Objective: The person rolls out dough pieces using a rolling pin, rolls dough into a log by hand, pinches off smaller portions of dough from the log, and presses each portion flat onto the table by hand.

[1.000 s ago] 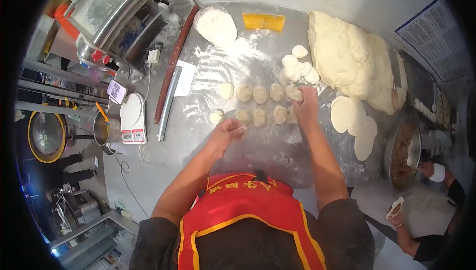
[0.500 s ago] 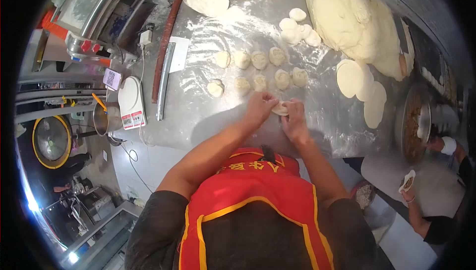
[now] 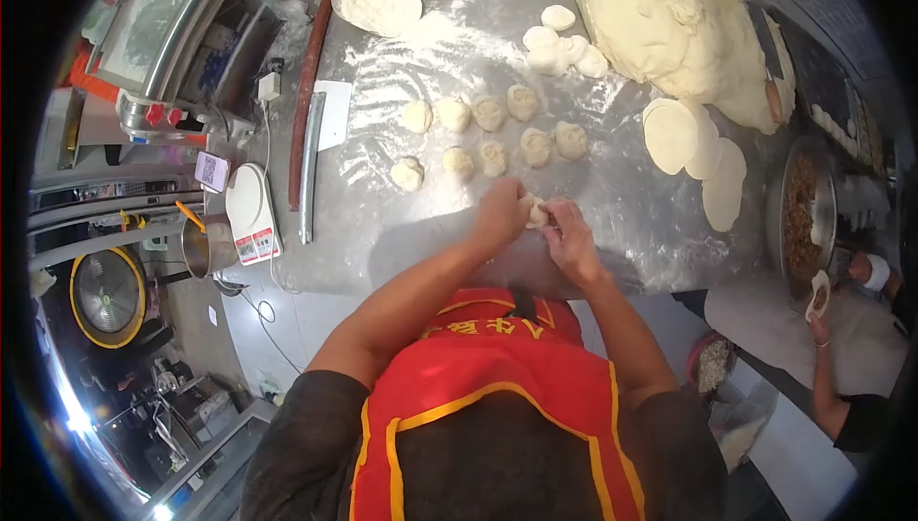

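Note:
Between my two hands, just above the near part of the metal table (image 3: 430,244), is a small piece of dough (image 3: 536,214). My left hand (image 3: 503,214) is closed with its fingertips on the left side of the piece. From the right, my right hand (image 3: 572,237) pinches the same dough between thumb and fingers. Beyond my hands, several small dough pieces (image 3: 489,113) lie in two rows on the floured surface. The closest dough ball (image 3: 493,159) sits just past my left hand.
A big dough mass (image 3: 660,33), flat dough rounds (image 3: 679,135) and a filling bowl (image 3: 801,215) are at right. A rolling pin (image 3: 311,91), metal rod (image 3: 310,162) and scale (image 3: 251,210) lie left. A co-worker's hand (image 3: 819,328) holds filled dough.
The dough between my fingers is now more gathered, and my left hand has turned in over it. At the right, the co-worker's filled dough has moved up toward the bowl. The view has shifted slightly.

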A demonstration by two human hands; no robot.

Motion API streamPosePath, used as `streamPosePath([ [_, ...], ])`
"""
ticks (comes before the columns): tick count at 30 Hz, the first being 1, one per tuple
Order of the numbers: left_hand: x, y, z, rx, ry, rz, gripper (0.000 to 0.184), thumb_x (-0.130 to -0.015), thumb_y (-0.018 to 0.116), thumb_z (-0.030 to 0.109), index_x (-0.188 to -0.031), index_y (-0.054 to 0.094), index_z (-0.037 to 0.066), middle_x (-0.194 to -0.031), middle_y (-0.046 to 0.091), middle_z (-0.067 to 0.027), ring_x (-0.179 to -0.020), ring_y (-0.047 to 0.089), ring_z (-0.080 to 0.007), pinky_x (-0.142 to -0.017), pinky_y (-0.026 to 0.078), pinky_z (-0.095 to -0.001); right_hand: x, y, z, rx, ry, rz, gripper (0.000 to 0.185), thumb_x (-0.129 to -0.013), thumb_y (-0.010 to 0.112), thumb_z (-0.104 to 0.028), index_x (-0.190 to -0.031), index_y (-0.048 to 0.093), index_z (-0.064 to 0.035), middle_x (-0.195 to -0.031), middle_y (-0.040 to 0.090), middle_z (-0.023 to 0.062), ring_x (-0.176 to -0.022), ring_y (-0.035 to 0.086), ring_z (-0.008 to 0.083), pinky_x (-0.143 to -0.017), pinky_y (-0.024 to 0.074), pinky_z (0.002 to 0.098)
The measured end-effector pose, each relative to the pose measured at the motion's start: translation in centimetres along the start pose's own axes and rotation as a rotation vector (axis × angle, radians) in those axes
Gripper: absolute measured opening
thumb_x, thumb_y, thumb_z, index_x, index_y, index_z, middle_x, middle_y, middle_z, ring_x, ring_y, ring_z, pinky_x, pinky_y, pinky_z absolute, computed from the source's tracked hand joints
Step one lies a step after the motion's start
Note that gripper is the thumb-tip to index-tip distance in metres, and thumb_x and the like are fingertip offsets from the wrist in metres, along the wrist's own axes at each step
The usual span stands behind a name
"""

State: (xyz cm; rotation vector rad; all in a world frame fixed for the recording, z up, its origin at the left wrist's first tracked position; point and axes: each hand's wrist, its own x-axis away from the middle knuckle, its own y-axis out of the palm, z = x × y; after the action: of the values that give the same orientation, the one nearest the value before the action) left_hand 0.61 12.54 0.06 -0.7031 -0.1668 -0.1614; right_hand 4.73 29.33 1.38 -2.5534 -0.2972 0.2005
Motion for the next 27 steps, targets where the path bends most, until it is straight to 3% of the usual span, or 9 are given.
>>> streamPosePath([
  [5,0.4,-1.3,0.4,0.102,0.197,-0.135,0.022,-0.082,0.066,0.009,-0.101,0.059,0.001,-0.093,0.063,-0.0165,-0.086,0.063,-0.0298,-0.077,0.050,-0.0389,-0.8,-0.3,-0.5,-0.028,0.167,-0.022,0.050,-0.074,0.068,0.004,-0.122,0.060,-0.0067,-0.094,0.059,0.0103,-0.079,0.060,0.0203,-0.072,0.0509,0.0302],
  [8,0.4,-1.8,-0.2,0.490,-0.028,-0.292,0.026,-0.085,0.064,0.009,-0.109,0.058,0.001,-0.098,0.065,-0.0131,-0.092,0.064,-0.0242,-0.082,0.051,-0.0364,-1.4,-0.6,-1.3,-0.107,0.277,-0.037,0.044,-0.073,0.071,0.004,-0.115,0.064,-0.0051,-0.091,0.059,0.0074,-0.078,0.059,0.0157,-0.071,0.0506,0.0286],
  [9,0.5,-1.8,-0.5,0.445,-0.027,-0.237,0.028,-0.086,0.065,0.009,-0.112,0.058,0.001,-0.099,0.065,-0.0123,-0.093,0.064,-0.0231,-0.083,0.050,-0.0360,-1.5,-0.7,-1.5,-0.153,0.320,-0.041,0.040,-0.073,0.071,0.004,-0.112,0.065,-0.0041,-0.090,0.060,0.0066,-0.078,0.059,0.0146,-0.070,0.0506,0.0284],
  [11,0.7,-1.7,-0.9,0.355,-0.022,-0.128,0.031,-0.087,0.065,0.011,-0.116,0.057,0.001,-0.101,0.066,-0.0108,-0.095,0.064,-0.0209,-0.085,0.050,-0.0351,-0.9,0.4,-0.3,-0.206,0.369,0.058,0.032,-0.074,0.071,0.004,-0.105,0.067,-0.0034,-0.092,0.060,0.0056,-0.079,0.059,0.0137,-0.072,0.0509,0.0277],
  [14,1.6,-1.7,-0.7,0.387,0.003,-0.298,0.036,-0.085,0.069,0.012,-0.117,0.059,-0.001,-0.099,0.066,-0.0137,-0.088,0.065,-0.0235,-0.081,0.051,-0.0362,-0.4,0.8,0.5,-0.279,0.389,0.173,0.023,-0.077,0.073,-0.002,-0.099,0.069,-0.0023,-0.097,0.062,0.0084,-0.084,0.061,0.0171,-0.074,0.0514,0.0286],
  [17,1.8,-2.4,1.8,0.526,-0.070,-0.306,0.038,-0.082,0.072,0.013,-0.117,0.061,0.002,-0.100,0.064,-0.0138,-0.088,0.065,-0.0246,-0.079,0.051,-0.0362,0.3,1.9,2.0,-0.348,0.373,0.268,0.018,-0.079,0.073,-0.003,-0.096,0.069,-0.0014,-0.100,0.063,0.0100,-0.087,0.062,0.0186,-0.076,0.0514,0.0289],
  [18,1.7,-2.8,2.4,0.402,-0.011,-0.273,0.037,-0.082,0.072,0.013,-0.116,0.062,0.003,-0.100,0.063,-0.0138,-0.088,0.065,-0.0261,-0.078,0.051,-0.0371,0.3,2.0,1.8,-0.367,0.368,0.303,0.016,-0.079,0.072,-0.002,-0.095,0.068,-0.0011,-0.101,0.062,0.0100,-0.088,0.062,0.0184,-0.076,0.0514,0.0288],
  [20,1.2,-2.8,3.3,0.161,0.107,-0.211,0.034,-0.080,0.071,0.012,-0.113,0.065,0.005,-0.099,0.061,-0.0138,-0.088,0.065,-0.0291,-0.076,0.051,-0.0389,0.7,1.7,1.8,-0.394,0.396,0.323,0.015,-0.080,0.071,-0.002,-0.095,0.068,-0.0003,-0.102,0.062,0.0100,-0.090,0.063,0.0181,-0.076,0.0513,0.0286],
  [27,1.2,-0.8,1.1,0.071,0.241,-0.117,0.025,-0.081,0.068,0.012,-0.106,0.068,0.008,-0.100,0.060,-0.0143,-0.089,0.062,-0.0348,-0.077,0.051,-0.0424,1.5,1.5,1.8,-0.324,0.491,0.194,0.016,-0.089,0.065,-0.006,-0.104,0.066,0.0021,-0.092,0.067,0.0079,-0.079,0.065,0.0125,-0.073,0.0516,0.0242],
])
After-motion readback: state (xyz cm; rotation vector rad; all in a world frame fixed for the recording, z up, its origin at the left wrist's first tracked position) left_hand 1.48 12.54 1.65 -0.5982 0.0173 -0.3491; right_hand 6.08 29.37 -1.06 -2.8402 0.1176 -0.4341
